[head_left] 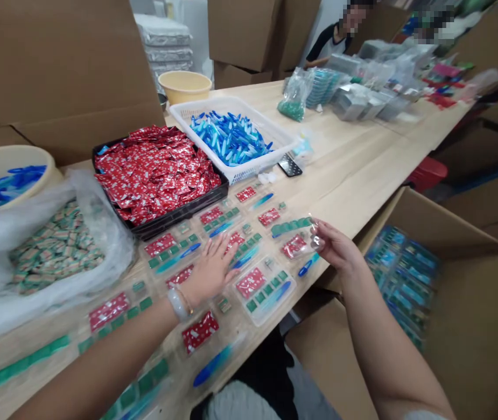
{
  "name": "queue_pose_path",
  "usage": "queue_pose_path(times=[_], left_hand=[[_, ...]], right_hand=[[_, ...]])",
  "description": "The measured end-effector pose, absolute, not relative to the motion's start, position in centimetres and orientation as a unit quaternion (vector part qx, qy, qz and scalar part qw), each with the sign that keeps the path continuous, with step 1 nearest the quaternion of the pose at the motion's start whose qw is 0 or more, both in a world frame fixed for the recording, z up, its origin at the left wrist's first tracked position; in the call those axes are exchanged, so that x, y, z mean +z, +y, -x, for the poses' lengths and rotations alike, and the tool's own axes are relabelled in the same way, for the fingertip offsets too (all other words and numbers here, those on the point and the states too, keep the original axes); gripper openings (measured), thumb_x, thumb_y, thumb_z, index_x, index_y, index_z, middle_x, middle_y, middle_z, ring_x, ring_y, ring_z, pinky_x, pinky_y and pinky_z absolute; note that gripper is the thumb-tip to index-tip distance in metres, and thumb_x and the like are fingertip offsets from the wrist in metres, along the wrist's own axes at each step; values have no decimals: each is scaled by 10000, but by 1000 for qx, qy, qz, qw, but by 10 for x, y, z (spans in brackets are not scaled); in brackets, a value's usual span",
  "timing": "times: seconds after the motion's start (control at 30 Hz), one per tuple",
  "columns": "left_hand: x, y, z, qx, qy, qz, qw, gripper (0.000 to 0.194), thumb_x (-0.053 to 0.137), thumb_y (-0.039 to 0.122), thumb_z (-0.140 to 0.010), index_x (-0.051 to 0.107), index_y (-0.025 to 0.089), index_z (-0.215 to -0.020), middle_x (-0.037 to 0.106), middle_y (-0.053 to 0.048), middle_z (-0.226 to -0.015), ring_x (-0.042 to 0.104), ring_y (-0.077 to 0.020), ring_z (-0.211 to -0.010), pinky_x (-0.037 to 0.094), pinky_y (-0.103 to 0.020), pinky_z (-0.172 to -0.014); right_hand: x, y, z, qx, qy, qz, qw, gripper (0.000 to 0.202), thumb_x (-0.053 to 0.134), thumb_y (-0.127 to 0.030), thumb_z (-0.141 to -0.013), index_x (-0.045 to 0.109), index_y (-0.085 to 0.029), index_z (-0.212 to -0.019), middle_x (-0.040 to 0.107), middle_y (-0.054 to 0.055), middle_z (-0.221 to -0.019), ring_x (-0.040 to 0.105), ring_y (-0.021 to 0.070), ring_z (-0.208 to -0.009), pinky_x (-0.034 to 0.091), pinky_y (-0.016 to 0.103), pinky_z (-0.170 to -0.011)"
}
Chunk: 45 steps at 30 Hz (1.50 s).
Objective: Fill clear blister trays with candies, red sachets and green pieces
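My left hand [211,269] lies with fingers spread over the clear plastic trays, touching or just above a red sachet [234,240]. My right hand [335,244] pinches the right end of a strip of green squares [293,226], which stretches left above the trays. Below the strip are another red sachet [294,247] and a blue pen-shaped piece [308,265]. Closer to me, a filled clear tray [258,318] holds a red sachet, a row of green squares and a blue pen-shaped piece. Several similar trays cover the table around my left hand.
Behind the trays stand a black crate [179,216] of red sachets and a white basket [235,170] of blue pieces. A plastic bag [118,239] of small wrapped blocks lies left. A phone [290,165] lies beyond. An open carton [472,303] is right. Another person [330,44] sits far back.
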<state>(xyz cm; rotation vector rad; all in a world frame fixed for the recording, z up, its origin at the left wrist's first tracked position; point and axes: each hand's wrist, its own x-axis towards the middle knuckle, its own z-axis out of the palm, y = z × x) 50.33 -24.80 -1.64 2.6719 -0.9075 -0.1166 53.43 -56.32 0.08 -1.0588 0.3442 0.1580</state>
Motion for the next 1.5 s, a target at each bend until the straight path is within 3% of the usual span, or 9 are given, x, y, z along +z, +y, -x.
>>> queue_pose_path(times=[0.17,0.4,0.57,0.73,1.0,1.13,1.27,1.4,1.5], left_hand=[[-16,-267,-467,-107,-451,-875,138,595,411,509,-800,275,279,-1331,240,-72,-1419,151,-255,-1315,121,-470,-1054],[-4,-327,-492,-15,-370,-913,171,528,346,403,-857,294,157,-1321,278,-132,-1394,257,-241,-1278,292,-409,-1014],[-24,-374,-506,-27,-440,-884,157,561,357,462,-839,274,210,-1333,215,-97,-1426,199,-263,-1299,270,-440,-1018],[-42,-379,-503,-38,-430,-889,151,497,347,436,-849,346,225,-1299,297,-66,-1395,218,-270,-1284,225,-456,-1036],[-33,-375,-514,-32,-400,-880,253,443,444,297,-823,400,212,-1256,384,-107,-1306,305,-260,-1222,284,-466,-1000],[-21,-377,-518,2,-206,-862,464,399,451,270,-818,418,195,-1209,419,-111,-1218,384,-221,-1153,319,-432,-979],[-3,-404,-493,-235,25,-687,687,401,567,344,-743,479,191,-1103,519,-104,-1064,524,-200,-980,433,-364,-849],[18,-434,-494,-284,69,-469,834,300,606,330,-707,539,178,-957,566,-88,-1058,542,-185,-998,428,-320,-862],[41,-434,-528,-241,43,-479,843,228,603,303,-699,542,158,-865,608,-66,-944,595,-164,-871,461,-308,-791]], right_hand=[[8,-626,-516,-6,169,480,861,213,681,-214,-630,585,-199,-819,496,-61,-581,337,8,-393,272,133,-351],[-21,-656,-522,35,183,574,798,364,691,-302,-602,573,-187,-927,540,-43,-584,367,24,-390,261,154,-373],[-61,-638,-533,-38,214,757,616,388,618,-412,-623,609,-137,-897,553,-8,-569,450,89,-472,349,225,-470],[-80,-635,-536,-119,192,873,432,350,516,-429,-708,650,-156,-881,630,67,-817,543,168,-715,420,308,-692],[-65,-634,-542,-53,172,796,578,271,597,-399,-659,597,-149,-763,620,30,-698,499,111,-592,386,246,-580],[-43,-641,-536,-1,185,669,720,302,660,-386,-614,513,-165,-757,612,-3,-608,369,53,-428,259,193,-434],[-20,-631,-517,-58,224,549,803,308,705,-330,-578,484,-180,-731,596,-24,-624,399,50,-447,287,184,-446],[-10,-596,-490,-121,204,544,805,266,662,-358,-639,474,-191,-726,583,-15,-675,445,71,-513,353,208,-509],[-3,-590,-482,-178,209,655,704,288,624,-387,-679,507,-192,-856,591,24,-801,479,98,-607,391,242,-573]])
